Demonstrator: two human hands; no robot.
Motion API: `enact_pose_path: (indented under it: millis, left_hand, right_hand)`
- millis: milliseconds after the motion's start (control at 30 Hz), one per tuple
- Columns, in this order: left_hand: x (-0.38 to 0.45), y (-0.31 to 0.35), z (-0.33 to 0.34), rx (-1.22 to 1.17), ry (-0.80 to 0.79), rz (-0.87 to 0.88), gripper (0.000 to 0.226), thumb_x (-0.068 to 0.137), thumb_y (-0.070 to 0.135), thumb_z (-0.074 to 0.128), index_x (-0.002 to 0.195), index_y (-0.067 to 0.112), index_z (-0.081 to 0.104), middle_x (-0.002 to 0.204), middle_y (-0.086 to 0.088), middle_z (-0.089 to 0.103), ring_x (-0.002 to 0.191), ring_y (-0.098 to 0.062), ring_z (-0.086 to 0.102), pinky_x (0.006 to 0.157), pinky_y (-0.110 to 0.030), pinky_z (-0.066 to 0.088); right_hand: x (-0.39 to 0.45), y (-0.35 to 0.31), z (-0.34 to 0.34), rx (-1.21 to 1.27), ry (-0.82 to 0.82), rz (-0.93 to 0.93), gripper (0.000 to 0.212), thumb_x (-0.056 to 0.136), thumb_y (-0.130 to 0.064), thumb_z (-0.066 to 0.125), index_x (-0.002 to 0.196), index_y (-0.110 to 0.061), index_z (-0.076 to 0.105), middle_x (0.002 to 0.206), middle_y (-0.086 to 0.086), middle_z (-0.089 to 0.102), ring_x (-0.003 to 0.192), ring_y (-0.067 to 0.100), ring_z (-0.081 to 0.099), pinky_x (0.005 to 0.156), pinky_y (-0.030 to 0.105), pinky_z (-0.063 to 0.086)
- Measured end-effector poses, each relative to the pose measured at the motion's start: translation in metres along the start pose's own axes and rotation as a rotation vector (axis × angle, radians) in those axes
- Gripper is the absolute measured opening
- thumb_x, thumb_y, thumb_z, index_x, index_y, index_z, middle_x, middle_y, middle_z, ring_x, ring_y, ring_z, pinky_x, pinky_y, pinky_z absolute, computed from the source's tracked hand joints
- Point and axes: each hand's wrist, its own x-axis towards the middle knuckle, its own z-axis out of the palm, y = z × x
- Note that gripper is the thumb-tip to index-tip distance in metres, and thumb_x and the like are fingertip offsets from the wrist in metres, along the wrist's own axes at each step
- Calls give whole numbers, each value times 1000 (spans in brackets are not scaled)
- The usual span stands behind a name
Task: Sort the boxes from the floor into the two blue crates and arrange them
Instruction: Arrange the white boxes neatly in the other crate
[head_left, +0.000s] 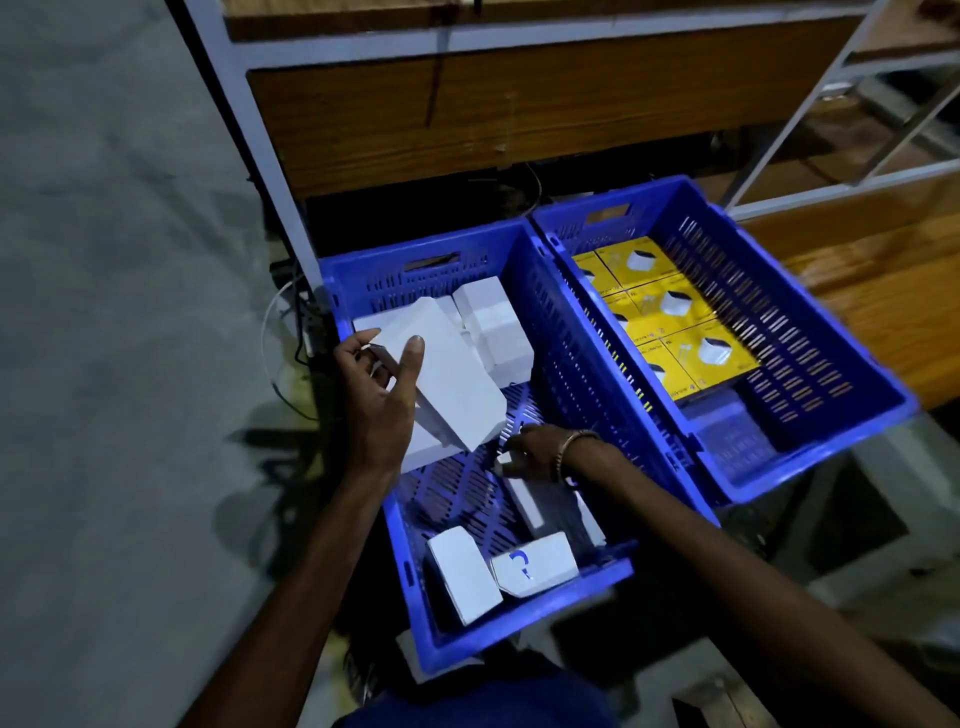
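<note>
Floor-level, two blue crates (540, 322); left grip (382, 395) clasps one white box (447, 374), right grip (530, 452) unclear.

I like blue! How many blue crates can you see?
2. The left crate sits under both hands and holds white boxes; the right crate stands beside it, touching, with yellow boxes. No others show.

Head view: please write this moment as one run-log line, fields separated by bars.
left hand holds white box over left crate | right hand reaches into same crate, grip unclear | right crate holds yellow boxes
</note>
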Motion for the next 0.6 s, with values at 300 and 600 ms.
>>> enact_pose_path:
  millis: [300, 600]
  left_hand:
    - [1, 3, 1, -22, 11, -56, 49, 91, 40, 74, 125, 18, 45, 82, 8, 51, 73, -11, 52, 76, -46, 50]
    - [-2, 7, 8, -289, 3, -336, 31, 98, 27, 72, 114, 16, 48, 108, -6, 70, 96, -16, 68, 77, -39, 59]
  right_hand:
    - [-121, 15, 13, 101, 514, 19, 57, 95, -73, 29, 95, -28, 64, 99, -5, 61, 106, 21, 56, 82, 44, 54]
    - [-157, 14, 42, 320, 548, 82, 50, 93, -76, 33, 82, -33, 54, 82, -11, 58, 85, 12, 56, 74, 38, 50]
